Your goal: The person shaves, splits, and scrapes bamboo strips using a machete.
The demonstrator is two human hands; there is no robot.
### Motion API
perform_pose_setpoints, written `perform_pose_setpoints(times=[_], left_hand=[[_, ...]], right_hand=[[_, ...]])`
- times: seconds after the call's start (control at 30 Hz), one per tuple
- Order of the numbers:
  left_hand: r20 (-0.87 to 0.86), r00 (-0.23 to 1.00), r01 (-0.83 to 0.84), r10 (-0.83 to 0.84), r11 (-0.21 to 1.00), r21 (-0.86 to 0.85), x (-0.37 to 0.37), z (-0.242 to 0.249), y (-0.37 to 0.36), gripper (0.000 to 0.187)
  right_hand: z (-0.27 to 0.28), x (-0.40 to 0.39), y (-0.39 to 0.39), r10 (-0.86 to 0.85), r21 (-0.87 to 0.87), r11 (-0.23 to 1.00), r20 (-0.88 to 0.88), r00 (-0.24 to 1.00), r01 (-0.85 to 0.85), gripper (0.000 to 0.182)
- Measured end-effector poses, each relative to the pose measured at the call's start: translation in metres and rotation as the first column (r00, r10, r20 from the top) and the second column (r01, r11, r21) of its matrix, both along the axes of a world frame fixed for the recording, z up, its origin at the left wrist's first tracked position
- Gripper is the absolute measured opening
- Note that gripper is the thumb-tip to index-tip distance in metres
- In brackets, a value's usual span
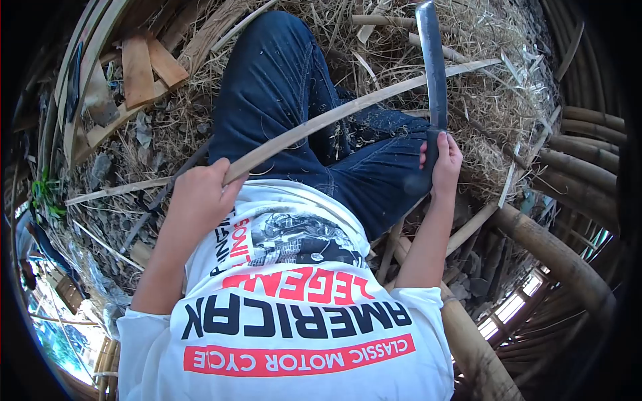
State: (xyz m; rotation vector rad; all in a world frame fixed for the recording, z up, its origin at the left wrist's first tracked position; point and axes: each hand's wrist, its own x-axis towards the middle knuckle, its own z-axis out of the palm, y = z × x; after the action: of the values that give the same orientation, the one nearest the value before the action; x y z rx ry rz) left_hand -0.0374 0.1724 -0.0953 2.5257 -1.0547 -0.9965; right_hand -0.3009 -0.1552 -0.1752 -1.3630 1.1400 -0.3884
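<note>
Straw-littered ground (167,127), bamboo poles (568,260), strip (348,110), blade (435,67)

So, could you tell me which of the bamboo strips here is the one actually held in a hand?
It is the long pale strip running diagonally across the lap, gripped at its near end by the left hand. The other strips lie loose on the ground.

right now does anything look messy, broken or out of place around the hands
Nothing looks broken. The left hand grips a long bamboo strip and the right hand holds a machete, blade against the strip. Straw-like shavings and cut slats litter the ground, and flecks cling to the jeans.
</note>
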Motion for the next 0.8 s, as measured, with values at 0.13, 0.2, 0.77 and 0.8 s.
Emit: perform_pose_setpoints(times=[0.13,0.2,0.77,0.8], left_hand=[[0.047,0.999,0.026,-0.025,1.000,-0.015,0.007,-0.003,0.003,0.029],[0.051,0.998,0.048,-0.048,0.999,-0.012,0.008,-0.003,0.002,0.028],[0.026,0.994,0.107,-0.108,0.993,0.042,0.019,-0.009,-0.001,0.022],[0.047,0.992,0.114,-0.116,0.993,0.043,0.021,-0.011,-0.001,0.021]], right_hand=[[-0.010,0.002,-0.025,-0.109,0.034,0.994,0.093,0.990,0.106,0.026],[-0.018,0.000,-0.035,-0.210,0.134,0.972,0.143,0.967,0.192,0.025],[-0.034,0.007,-0.036,-0.361,0.408,0.879,0.235,0.903,0.246,0.035],[-0.032,0.006,-0.034,-0.367,0.407,0.878,0.231,0.901,0.253,0.035]])
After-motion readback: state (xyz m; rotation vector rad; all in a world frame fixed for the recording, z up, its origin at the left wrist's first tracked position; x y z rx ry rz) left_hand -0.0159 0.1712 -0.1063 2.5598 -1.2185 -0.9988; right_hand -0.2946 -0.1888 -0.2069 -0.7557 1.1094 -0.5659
